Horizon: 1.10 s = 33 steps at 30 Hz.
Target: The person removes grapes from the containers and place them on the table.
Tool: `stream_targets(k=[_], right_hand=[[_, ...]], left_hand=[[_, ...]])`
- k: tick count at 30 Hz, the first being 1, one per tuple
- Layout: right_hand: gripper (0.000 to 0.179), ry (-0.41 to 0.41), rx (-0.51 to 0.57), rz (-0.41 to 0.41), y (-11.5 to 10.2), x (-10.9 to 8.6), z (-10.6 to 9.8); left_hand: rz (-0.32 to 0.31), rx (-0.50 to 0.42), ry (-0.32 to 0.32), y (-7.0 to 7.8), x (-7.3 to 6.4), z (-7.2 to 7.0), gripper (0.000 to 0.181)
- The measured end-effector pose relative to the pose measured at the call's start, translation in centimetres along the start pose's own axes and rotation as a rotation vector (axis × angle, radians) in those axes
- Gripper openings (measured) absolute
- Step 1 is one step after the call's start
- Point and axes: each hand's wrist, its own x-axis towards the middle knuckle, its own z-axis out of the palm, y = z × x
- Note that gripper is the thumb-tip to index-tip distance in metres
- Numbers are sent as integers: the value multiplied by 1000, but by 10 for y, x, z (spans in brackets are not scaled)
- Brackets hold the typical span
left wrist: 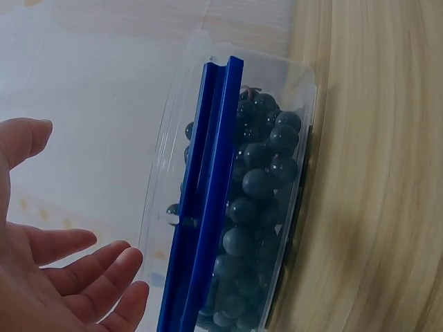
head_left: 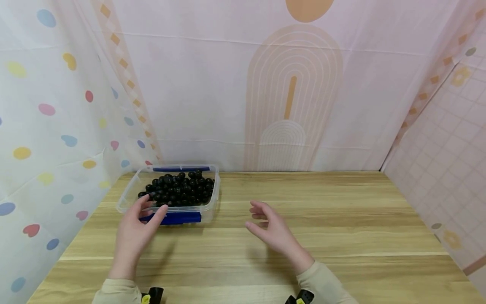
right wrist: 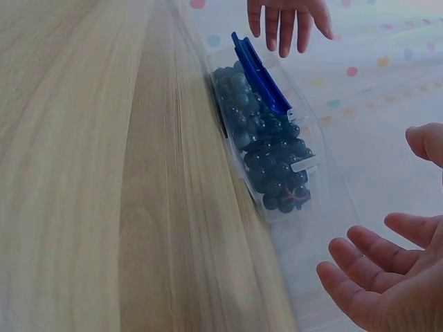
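Observation:
A clear plastic box [head_left: 209, 214] without a lid stands at the back left of the table, filled with dark, round grapes [head_left: 182, 189]. A blue locking clip [head_left: 177, 218] hangs along its front side, and another blue clip [head_left: 181, 169] is at the back. My left hand [head_left: 133, 230] hovers at the box's front left corner, fingers loosely spread; in the left wrist view the fingertips lie beside the blue clip [left wrist: 202, 187], holding nothing. To the right of the box, my right hand [head_left: 276, 231] is held above the table with relaxed, slightly bent fingers and an empty palm.
The wooden table [head_left: 341, 219] extends right and forward of the box. A pale patterned curtain [head_left: 205, 93] closes off the back, with dotted cloth [head_left: 57, 139] at the left and checked cloth [head_left: 452, 139] at the right. Both wrists wear small black devices.

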Motion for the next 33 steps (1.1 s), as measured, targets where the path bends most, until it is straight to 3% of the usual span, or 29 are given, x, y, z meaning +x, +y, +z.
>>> stream_targets(k=[19,27,33], right_hand=[[51,-24,51,32,-1,4,9],[50,-10,112,63,-2,8,13],[50,-6,146,80,-4,9,15]], left_hand=[[-130,12,32,-23,9,-24,78],[-215,5,16,-30,11,-32,84],[-215,19,15,-35,14,-38,85]])
